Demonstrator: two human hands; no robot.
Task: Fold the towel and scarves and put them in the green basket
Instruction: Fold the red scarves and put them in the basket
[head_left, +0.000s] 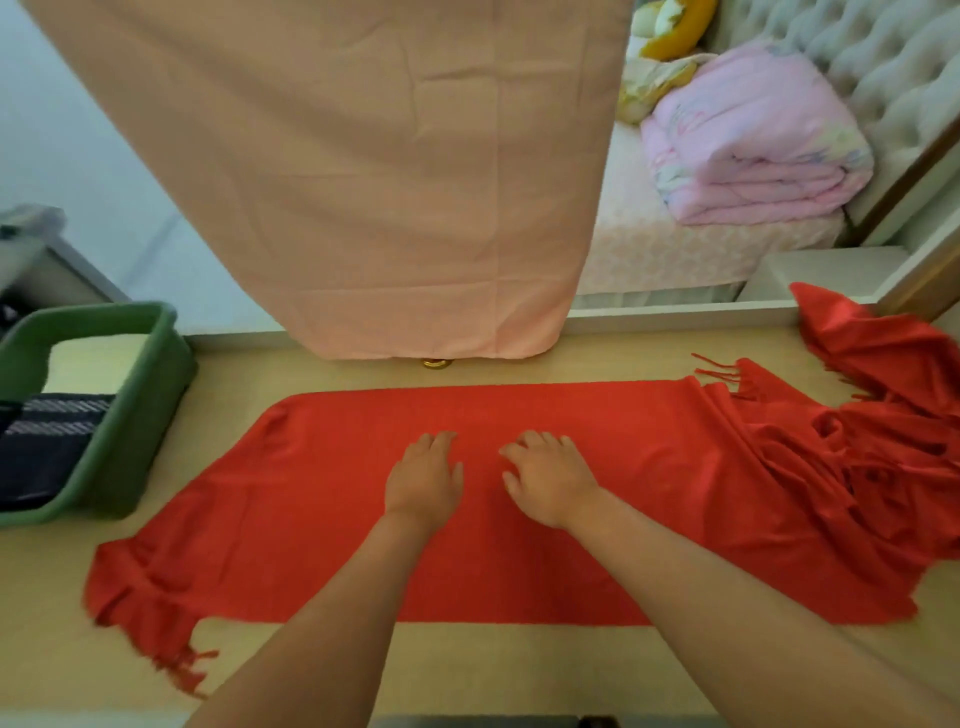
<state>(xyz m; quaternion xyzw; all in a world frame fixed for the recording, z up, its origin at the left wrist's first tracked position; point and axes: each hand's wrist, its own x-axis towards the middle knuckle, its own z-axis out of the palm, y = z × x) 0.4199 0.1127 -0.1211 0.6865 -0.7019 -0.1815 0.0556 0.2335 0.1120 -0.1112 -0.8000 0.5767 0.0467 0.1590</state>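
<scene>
Pressing flat on the red scarf (597, 493), the left hand (423, 480) and right hand (550, 480) lay with fingers (441, 441) straight and slightly spread.

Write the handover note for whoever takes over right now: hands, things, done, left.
Left hand: open, flat on the red scarf.
Right hand: open, resting on the scarf beside the left.
Scarf: spread out lengthwise, its right end bunched in folds.
Green basket: at the left, holding a cream cloth and a dark striped cloth, both folded.
Done: those two are in the basket.
Left: smooth and fold the scarf, then put it in the basket.
A pink cloth hangs behind; I cannot tell whether it belongs to the job.
</scene>
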